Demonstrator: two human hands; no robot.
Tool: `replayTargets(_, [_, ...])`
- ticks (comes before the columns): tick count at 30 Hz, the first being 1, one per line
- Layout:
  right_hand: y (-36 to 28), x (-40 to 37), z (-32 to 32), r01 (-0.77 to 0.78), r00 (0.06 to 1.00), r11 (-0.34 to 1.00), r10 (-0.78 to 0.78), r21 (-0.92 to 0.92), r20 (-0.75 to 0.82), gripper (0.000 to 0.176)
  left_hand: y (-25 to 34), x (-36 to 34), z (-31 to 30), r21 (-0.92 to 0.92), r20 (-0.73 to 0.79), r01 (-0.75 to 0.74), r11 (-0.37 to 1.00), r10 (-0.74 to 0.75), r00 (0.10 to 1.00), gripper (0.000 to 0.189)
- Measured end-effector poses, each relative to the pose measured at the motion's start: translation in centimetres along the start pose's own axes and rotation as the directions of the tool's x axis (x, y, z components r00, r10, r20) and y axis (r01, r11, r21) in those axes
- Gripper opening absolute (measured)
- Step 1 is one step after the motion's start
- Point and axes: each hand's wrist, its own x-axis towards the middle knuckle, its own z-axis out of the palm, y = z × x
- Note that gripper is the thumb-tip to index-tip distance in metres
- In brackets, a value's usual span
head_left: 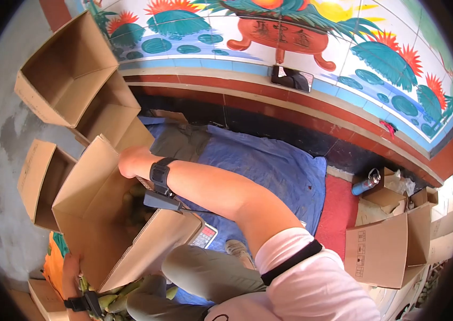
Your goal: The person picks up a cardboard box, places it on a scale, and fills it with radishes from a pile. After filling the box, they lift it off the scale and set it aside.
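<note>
An open cardboard box (90, 241) stands tilted in front of me, its mouth facing up toward the camera. Several dark greenish pieces of produce (140, 206) lie in shadow inside it. My right hand (133, 161) is closed over the box's far edge, with its fingertips hidden. At the lower left, my left hand (71, 266) is by the box's near left corner, beside an orange and green bag (55, 259). Its fingers are too small and partly hidden to read. Long green-yellow vegetables (117, 302) lie below the box, close to my left wrist.
Empty cardboard boxes (68, 69) are stacked at the left by the grey wall. A scale with a keypad (205, 235) is partly hidden behind the box. A blue tarp (269, 166) covers the floor. At right stand more boxes (379, 249) and a blue bottle (366, 183).
</note>
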Motion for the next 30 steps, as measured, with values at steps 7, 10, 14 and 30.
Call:
replayTargets(7, [5.8,-2.7,-3.5,0.006,0.997,0.999,-0.002,0.051,-0.083,0.027,3.5,2.7,-0.9,0.231,-0.043,-0.239,0.943,0.255,0.966,0.021])
replayTargets(10, [9.5,-4.7,-6.5,-0.002,0.989,1.000,0.007,0.029,-0.150,0.026,11.4,-2.4,0.3,0.245,-0.033,-0.345,0.906,0.363,0.931,0.021])
replayTargets(14, [12.2,-13.7,-12.9,-0.064,0.975,0.998,0.062,-0.004,-0.213,0.022,18.9,-9.7,2.5,0.156,0.038,-0.474,0.866,0.475,0.879,0.015])
replayTargets(30, [28.6,-50.8,-10.7,-0.697,0.651,0.717,0.640,0.012,-0.408,0.018,20.3,-21.2,32.1,0.029,0.710,-0.716,0.698,0.490,0.506,0.014])
